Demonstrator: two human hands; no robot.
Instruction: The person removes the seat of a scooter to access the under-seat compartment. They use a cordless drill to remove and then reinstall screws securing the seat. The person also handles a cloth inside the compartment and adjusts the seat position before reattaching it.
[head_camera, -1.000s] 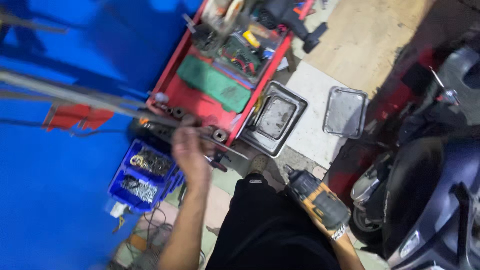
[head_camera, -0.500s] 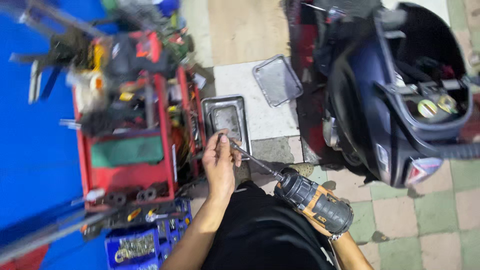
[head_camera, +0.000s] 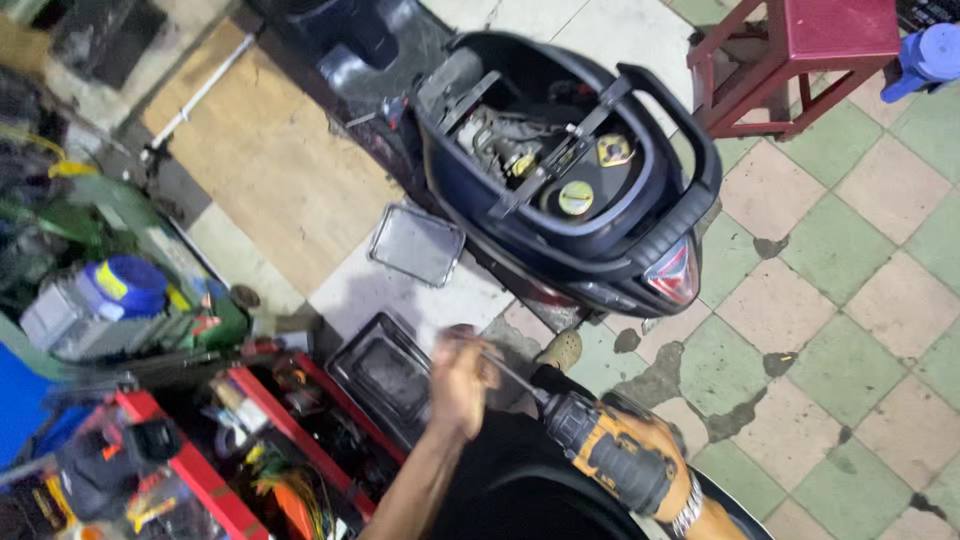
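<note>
nearest: right hand (head_camera: 655, 470), wrapped around the grip of an orange and black cordless drill (head_camera: 610, 458), wristwatch showing at the cuff. the drill points up and left, with a long thin bit (head_camera: 510, 375) in its nose.

next: left hand (head_camera: 460, 380), fingers pinched shut at the far end of that bit; whether a screw or socket sits between them cannot be told. judged: the tool is being readied, not yet put to any fastener.

beside the left hand: dark metal tray (head_camera: 385, 372) on the floor, contents blurred; red tool cart (head_camera: 250, 440) crowded with hand tools.

middle: second, paler tray (head_camera: 417, 244) on a light slab, just beside the scooter.

farther: dark blue scooter (head_camera: 570, 180), seat off, under-seat parts and two yellow caps exposed. judged: stripped open already, work inside still to come.

farthest: red stool (head_camera: 800, 55) on green and cream tiles.
</note>
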